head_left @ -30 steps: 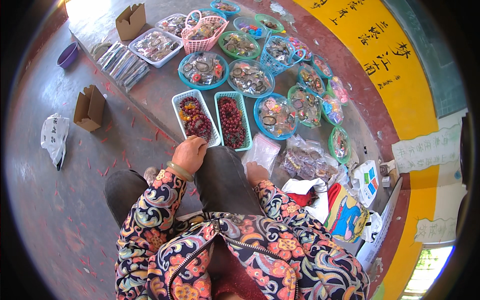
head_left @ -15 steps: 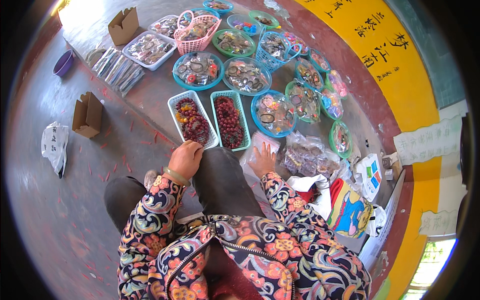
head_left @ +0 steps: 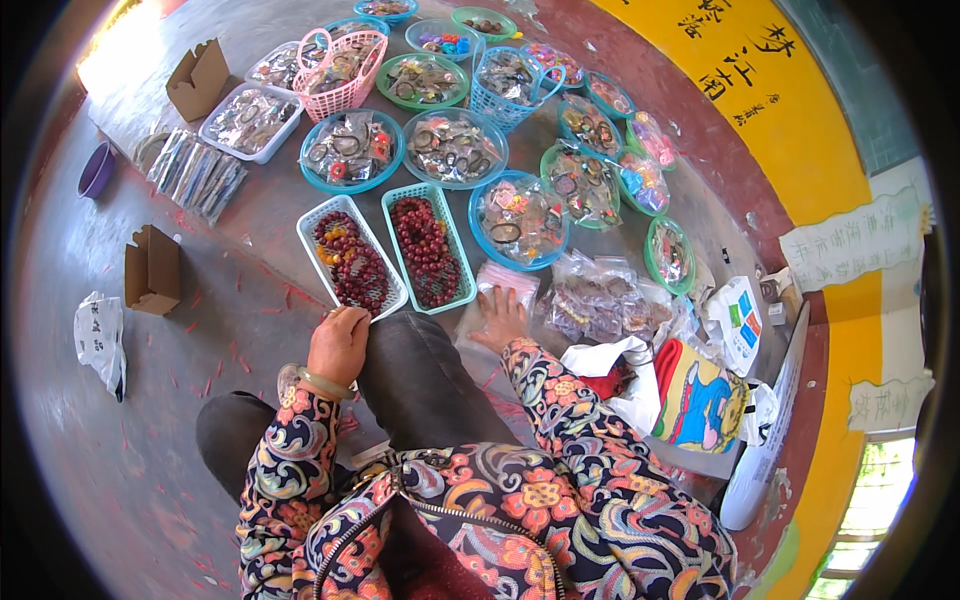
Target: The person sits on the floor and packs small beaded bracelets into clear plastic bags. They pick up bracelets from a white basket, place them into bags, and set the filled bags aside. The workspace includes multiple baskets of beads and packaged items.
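My left hand (head_left: 338,346), a pale bangle (head_left: 329,387) at its wrist, is closed with the fingers curled together beside my left knee. It is at the near end of a white basket (head_left: 310,262) of dark red and amber bead bracelets (head_left: 352,262); whether it holds anything is hidden. A mint-green basket (head_left: 394,247) of dark red bead bracelets (head_left: 427,250) stands to the right of that one. My right hand (head_left: 499,320) is open, fingers apart, lying on a stack of clear plastic bags (head_left: 516,282). Bagged purplish items (head_left: 600,305) lie to its right.
Round bowls of packaged trinkets, such as a blue one (head_left: 519,262), fill the floor ahead, with pink (head_left: 352,97) and blue (head_left: 503,117) handled baskets. Cardboard boxes (head_left: 150,275) and a white bag (head_left: 100,343) sit left. Cloth bags (head_left: 695,410) lie at right near the wall.
The whole view has shifted, so the baskets and bowls sit further left in the picture. Both hands keep about the same places, the left at the white basket's end, the right on the bags.
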### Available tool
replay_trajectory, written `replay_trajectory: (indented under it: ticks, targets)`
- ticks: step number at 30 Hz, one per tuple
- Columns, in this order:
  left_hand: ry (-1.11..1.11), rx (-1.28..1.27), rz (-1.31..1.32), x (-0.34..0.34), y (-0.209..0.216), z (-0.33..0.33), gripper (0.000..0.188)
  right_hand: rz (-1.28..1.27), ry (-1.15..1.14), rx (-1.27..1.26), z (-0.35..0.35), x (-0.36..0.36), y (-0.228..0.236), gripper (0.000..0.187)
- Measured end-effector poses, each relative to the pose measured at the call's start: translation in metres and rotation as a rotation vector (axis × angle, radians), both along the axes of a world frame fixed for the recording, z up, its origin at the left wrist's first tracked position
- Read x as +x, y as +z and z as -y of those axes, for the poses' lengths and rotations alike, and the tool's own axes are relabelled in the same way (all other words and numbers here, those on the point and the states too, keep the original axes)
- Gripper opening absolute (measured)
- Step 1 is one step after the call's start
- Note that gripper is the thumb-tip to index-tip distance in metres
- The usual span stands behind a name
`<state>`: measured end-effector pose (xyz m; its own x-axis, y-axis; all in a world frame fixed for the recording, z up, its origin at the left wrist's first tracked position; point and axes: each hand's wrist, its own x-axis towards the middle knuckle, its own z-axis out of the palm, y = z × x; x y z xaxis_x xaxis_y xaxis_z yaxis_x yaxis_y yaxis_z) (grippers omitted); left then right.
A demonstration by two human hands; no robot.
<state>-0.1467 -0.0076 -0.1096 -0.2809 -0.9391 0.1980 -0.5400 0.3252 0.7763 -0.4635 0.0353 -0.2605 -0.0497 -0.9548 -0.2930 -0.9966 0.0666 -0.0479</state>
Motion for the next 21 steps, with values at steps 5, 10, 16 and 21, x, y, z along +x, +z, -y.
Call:
replay_trajectory:
  ticks: [5,10,16,21]
  targets:
    - [0.014,-0.029,-0.013,-0.003,0.002,-0.001,0.011,-0.018,0.015,-0.065,-0.003,-0.005,-0.013,0.090]
    - [0.060,-0.055,-0.028,0.001,-0.003,-0.008,0.010,0.014,0.020,-0.109,-0.008,-0.004,-0.018,0.090]
    - [0.055,-0.066,-0.027,0.000,-0.001,-0.008,0.009,0.046,0.019,-0.009,-0.005,-0.011,-0.010,0.084]
    - [0.050,-0.094,-0.012,-0.001,-0.005,-0.005,0.010,0.026,-0.011,-0.282,-0.007,-0.056,0.018,0.035]
